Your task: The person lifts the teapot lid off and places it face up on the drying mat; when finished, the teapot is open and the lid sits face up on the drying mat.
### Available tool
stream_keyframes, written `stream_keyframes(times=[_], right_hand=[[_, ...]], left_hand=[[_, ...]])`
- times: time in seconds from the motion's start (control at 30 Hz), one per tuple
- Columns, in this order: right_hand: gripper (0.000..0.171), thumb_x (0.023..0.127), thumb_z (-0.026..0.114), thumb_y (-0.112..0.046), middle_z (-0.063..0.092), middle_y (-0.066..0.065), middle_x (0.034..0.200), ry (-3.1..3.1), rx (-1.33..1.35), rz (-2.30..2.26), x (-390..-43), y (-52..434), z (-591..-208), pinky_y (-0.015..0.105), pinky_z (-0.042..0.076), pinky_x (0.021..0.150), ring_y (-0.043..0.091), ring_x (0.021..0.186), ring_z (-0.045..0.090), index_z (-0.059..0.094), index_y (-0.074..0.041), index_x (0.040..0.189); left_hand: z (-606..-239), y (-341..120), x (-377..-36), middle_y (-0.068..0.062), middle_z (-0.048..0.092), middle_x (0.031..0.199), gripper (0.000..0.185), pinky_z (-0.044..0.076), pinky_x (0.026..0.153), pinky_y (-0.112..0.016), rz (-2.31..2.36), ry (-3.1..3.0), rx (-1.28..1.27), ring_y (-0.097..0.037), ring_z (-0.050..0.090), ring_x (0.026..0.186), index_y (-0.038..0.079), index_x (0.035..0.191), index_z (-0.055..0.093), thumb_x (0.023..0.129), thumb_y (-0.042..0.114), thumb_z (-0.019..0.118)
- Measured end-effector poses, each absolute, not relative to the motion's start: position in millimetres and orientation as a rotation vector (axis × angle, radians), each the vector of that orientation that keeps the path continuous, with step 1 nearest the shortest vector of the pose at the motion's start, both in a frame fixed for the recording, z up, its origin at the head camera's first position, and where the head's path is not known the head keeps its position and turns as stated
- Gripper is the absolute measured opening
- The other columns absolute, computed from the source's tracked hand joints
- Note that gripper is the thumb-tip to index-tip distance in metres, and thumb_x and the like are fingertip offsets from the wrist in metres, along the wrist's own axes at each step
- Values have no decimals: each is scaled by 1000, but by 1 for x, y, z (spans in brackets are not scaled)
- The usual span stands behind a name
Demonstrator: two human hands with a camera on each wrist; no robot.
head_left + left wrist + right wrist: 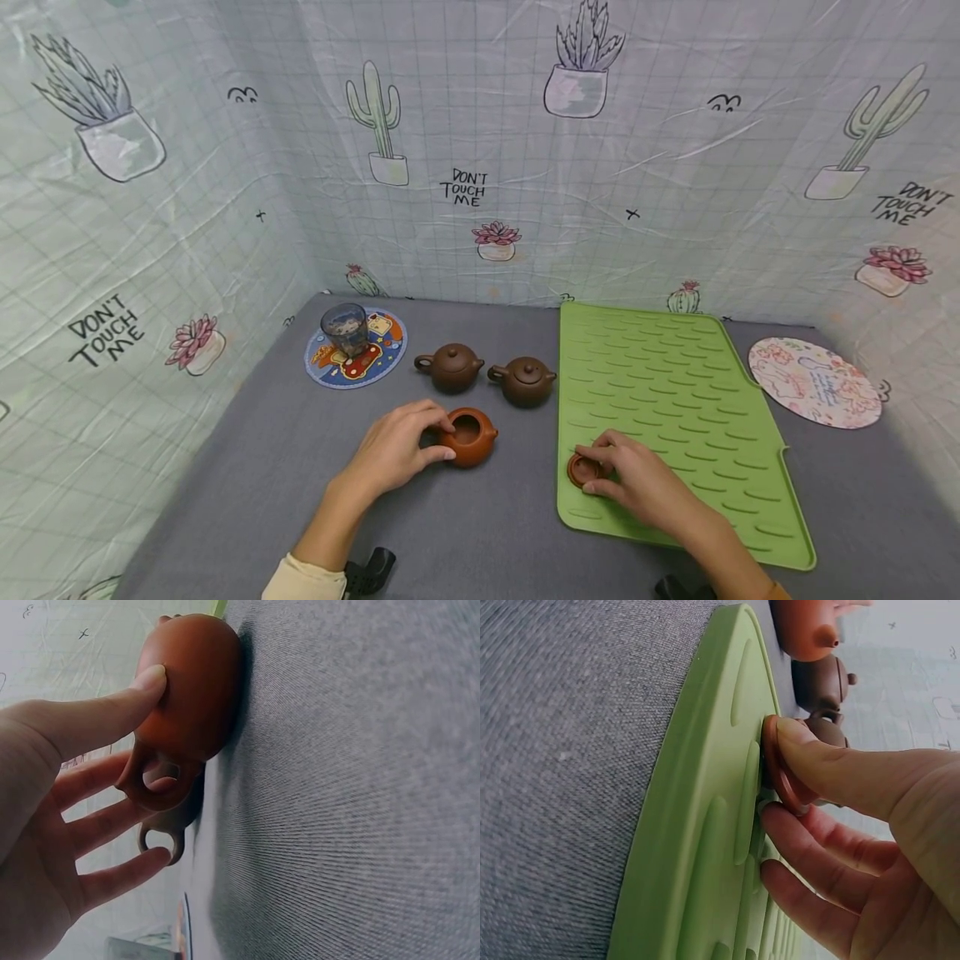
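Terracotta-orange clay teapot (469,435) sits open-topped on the grey desk (247,492), just left of the green ridged mat (675,400). Its matching lid (581,469) lies on the mat's near left part. The step in hand looks like parting lid from pot; any next move calls for a light, steady pinch, since the lid is small and flat against the ridges. The left hand (396,450) steadies the pot, thumb curled against its body and fingers at the handle. The right hand (637,479) pinches the lid's rim between thumb and fingertips. Behind stand two dark brown teapots (486,375) with lids on, a glass (345,330) on a round coaster (386,350), and a pink coaster (813,382).
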State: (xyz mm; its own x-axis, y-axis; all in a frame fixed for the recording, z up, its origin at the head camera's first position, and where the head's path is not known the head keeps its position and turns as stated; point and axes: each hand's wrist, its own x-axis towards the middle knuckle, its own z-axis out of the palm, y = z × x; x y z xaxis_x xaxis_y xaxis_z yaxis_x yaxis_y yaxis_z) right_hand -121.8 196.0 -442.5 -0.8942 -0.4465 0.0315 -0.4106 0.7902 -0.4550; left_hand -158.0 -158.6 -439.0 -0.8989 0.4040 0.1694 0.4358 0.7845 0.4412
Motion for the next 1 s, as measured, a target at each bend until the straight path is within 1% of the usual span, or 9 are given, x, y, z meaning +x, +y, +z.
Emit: stream_keyframes(times=[0.2,0.37,0.5,0.63,0.8,0.9,1.0], right_hand=[[49,83,83,-25,64,-6,102,2865,-644,-694,-120,195,-439,21,42,64,3,81,52,72,-8,128],[51,82,83,-26,64,-5,102,2827,-599,-655,-125,192,-434,21,40,63,4,78,50,71,-8,129],[51,82,84,-26,66,-3,102,2802,-591,-637,-130,190,-431,22,42,64,5,81,54,72,-8,128],[51,80,85,-27,67,-2,100,2793,-626,-635,-131,191,-433,22,43,64,6,82,57,73,-7,126],[53,80,86,-29,67,-4,100,2776,-649,-670,-130,198,-435,20,42,62,2,78,55,73,-8,126],[55,81,85,-32,67,-4,102,2767,-654,-698,-132,199,-430,20,47,64,2,81,59,72,-10,128],[52,85,81,-34,68,-3,105,2775,-698,-669,-139,197,-420,22,50,66,6,84,63,71,-12,130]], left_hand=[[-435,-154,-158,13,71,99,25,56,76,-35,-644,-2914,-702,-11,67,88,26,94,74,76,33,90],[-426,-149,-163,13,68,88,25,50,66,-31,-563,-2978,-674,-7,60,77,27,87,71,74,35,91],[-420,-146,-164,11,67,84,26,47,62,-32,-525,-3017,-649,-8,55,73,26,84,70,73,35,92],[-419,-145,-165,10,66,84,26,46,62,-32,-492,-3025,-673,-9,54,72,25,84,70,73,35,92],[-421,-144,-163,11,63,85,27,44,61,-31,-486,-3041,-698,-9,52,71,25,86,69,75,35,91],[-416,-144,-166,10,64,89,29,45,64,-32,-501,-3072,-712,-9,53,75,25,92,69,76,36,90],[-407,-145,-172,7,68,99,34,49,69,-35,-539,-3096,-732,-12,57,82,23,100,70,76,38,90]])
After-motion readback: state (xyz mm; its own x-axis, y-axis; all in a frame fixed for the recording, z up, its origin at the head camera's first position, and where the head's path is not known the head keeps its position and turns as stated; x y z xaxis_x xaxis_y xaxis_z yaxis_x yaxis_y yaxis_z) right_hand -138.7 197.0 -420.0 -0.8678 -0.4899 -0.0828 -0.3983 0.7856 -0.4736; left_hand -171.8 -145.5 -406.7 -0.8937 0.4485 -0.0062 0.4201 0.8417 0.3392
